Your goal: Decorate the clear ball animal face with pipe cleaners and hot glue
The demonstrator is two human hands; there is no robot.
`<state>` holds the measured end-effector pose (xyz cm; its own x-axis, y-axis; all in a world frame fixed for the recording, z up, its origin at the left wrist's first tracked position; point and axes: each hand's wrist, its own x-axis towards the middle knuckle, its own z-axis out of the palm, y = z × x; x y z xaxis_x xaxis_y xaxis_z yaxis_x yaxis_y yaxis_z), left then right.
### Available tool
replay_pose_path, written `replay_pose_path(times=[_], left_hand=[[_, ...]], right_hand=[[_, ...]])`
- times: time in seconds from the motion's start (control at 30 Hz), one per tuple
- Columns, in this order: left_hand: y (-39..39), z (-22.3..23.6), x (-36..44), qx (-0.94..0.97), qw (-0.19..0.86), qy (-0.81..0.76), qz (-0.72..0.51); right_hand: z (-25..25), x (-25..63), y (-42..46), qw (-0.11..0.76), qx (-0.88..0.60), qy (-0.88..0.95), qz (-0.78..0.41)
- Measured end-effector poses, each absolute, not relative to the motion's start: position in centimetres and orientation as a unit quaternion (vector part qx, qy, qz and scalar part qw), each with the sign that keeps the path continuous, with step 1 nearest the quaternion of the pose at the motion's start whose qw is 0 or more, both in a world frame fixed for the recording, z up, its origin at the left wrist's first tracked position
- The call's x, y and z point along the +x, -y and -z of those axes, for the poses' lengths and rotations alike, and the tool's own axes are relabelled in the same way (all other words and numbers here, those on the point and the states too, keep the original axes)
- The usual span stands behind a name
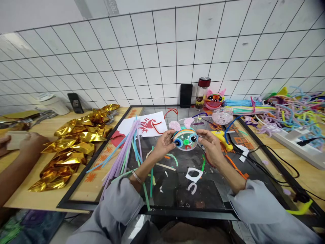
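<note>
Between my two hands is a round clear toy head [186, 139] with big blue-ringed eyes, a green nose, a red mouth and fuzzy pink ears. My left hand [165, 145] grips its left side, and my right hand [210, 145] grips its right side. It is held above a dark glass-topped board [175, 189]. Long lilac, blue and green pipe cleaners [124, 152] lie beside my left forearm. Just right of my right hand rests a yellow glue gun [223, 139]. White paper scraps, one a cut-out ring [194, 174], lie below the head.
Crumpled gold foil [73, 145] covers the left table, where another person's hands [30, 144] hold a pale block. A phone [186, 95], a glass bottle [202, 93] and a pink animal head [214, 99] stand along the wall. Cables run from a power strip [297, 142] at right.
</note>
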<state>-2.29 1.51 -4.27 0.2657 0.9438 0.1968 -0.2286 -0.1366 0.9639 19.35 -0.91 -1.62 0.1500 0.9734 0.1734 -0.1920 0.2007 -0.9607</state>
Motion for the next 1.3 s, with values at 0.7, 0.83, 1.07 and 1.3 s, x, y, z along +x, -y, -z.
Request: replay_pose_path(times=[0.7, 0.83, 1.07, 1.3], left_hand=[[-1.2, 3.3, -1.8, 0.544, 0.583, -0.329, -0.506], [-1.3, 3.4, -1.7, 0.54, 0.586, -0.33, -0.506], [-1.4, 3.7, -2.1, 0.598, 0.531, -0.364, -0.478], [-1.1, 2.5, -3.2, 0.738, 0.332, -0.404, -0.427]], right_hand=[[1.8, 20.0, 1.2, 0.554, -0.418, 0.702, -0.159], [1.2, 19.4, 2.0, 0.493, -0.374, 0.785, -0.027], [1.9, 18.9, 2.1, 0.412, -0.36, 0.835, 0.062], [2.1, 19.1, 2.0, 0.414, -0.371, 0.829, 0.062]])
